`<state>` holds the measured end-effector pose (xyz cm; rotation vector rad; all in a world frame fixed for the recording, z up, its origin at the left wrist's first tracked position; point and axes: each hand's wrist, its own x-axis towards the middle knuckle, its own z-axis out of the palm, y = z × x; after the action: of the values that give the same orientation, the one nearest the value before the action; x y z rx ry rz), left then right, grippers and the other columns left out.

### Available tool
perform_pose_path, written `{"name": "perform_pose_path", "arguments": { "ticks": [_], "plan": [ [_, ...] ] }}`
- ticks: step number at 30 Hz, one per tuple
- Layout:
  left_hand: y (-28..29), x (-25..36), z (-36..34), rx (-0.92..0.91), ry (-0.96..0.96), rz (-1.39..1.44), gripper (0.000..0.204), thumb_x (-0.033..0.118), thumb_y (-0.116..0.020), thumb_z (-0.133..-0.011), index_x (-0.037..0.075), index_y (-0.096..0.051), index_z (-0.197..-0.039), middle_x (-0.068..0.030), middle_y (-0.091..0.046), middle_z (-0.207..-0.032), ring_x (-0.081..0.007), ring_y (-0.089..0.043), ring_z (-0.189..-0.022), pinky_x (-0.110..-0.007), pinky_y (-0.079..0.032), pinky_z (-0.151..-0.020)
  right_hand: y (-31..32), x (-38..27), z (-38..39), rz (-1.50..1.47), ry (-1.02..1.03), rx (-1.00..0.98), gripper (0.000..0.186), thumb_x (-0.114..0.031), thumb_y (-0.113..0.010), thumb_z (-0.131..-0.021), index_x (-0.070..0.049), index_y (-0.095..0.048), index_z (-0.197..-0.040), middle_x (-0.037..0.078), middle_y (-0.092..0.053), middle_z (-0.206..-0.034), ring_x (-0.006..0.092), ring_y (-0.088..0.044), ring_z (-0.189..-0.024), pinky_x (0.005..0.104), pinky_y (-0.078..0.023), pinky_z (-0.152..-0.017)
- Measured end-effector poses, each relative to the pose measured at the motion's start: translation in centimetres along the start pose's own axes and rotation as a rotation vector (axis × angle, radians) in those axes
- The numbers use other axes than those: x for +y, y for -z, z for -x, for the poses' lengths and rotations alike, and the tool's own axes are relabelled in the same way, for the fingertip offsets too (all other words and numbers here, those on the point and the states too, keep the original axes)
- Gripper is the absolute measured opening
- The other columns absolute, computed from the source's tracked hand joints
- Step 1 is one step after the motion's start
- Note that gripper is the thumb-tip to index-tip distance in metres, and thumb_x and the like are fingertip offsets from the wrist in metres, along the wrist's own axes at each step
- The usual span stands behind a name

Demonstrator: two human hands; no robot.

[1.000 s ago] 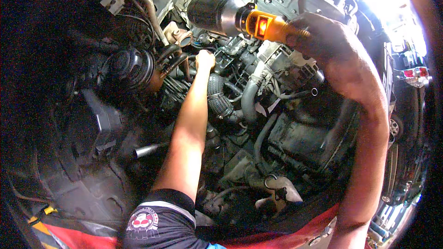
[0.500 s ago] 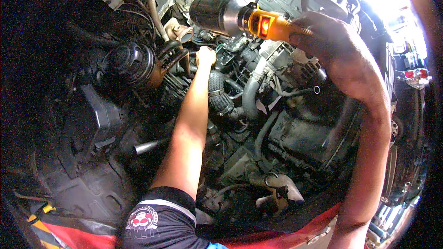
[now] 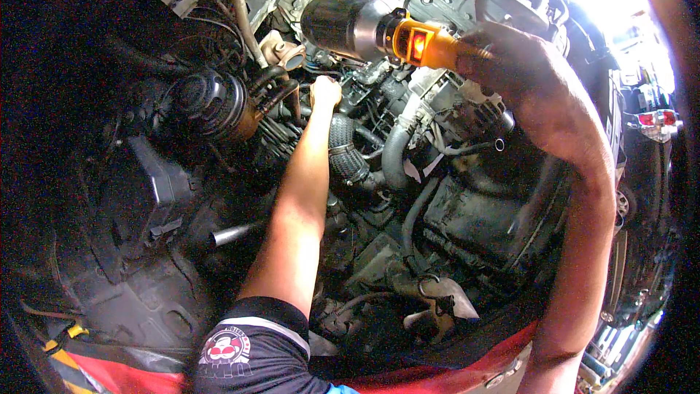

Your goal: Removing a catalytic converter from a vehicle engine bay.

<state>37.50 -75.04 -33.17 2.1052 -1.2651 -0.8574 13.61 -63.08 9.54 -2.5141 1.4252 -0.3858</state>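
Deep in an engine bay, my left hand is closed like a fist near the top of a ribbed black air hose. What its fingers hold, if anything, is hidden. Up at the right, my right hand wraps around the back end of a yellow hand-held tool. A glowing orange window shows on its body, and a thick dark cylinder with a shiny band forms its front, pointing left above my left hand. I cannot tell its exact kind.
Left of my left hand are a round black reservoir-like part and an open pipe end. A curved grey hose and an alternator-like part lie to the right. A red body edge borders the near side; another vehicle stands at far right.
My right hand and the yellow tool have shifted very slightly. My left hand stays at the same spot, still closed.
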Motion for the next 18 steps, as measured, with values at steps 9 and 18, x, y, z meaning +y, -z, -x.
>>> {"name": "perform_pose_path", "arguments": {
  "ticks": [9, 18],
  "plan": [
    [0.0, 0.4, 0.3, -0.022, -0.011, -0.001, 0.028, 0.023, -0.067, -0.085, 0.005, -0.075, -0.105, -0.0251, -0.07, -0.109, -0.0385, -0.068, -0.106, -0.043, -0.053, -0.093, 0.0, -0.4, -0.1, -0.083, -0.02, -0.035, 0.023, -0.021, -0.062, -0.093, -0.004, -0.072, -0.106, 0.021, -0.07, -0.095, 0.0426, -0.066, -0.092, 0.0473, -0.052, -0.079],
    [0.1, 0.3, 0.4, -0.035, -0.004, 0.03, 0.026, 0.022, -0.064, -0.086, 0.005, -0.076, -0.102, -0.0256, -0.07, -0.109, -0.0399, -0.068, -0.105, -0.044, -0.053, -0.093, -0.1, -0.4, 0.0, -0.043, -0.05, -0.002, 0.025, -0.022, -0.064, -0.093, -0.001, -0.07, -0.106, 0.023, -0.07, -0.095, 0.0426, -0.066, -0.094, 0.0476, -0.052, -0.081]
  ]
}}
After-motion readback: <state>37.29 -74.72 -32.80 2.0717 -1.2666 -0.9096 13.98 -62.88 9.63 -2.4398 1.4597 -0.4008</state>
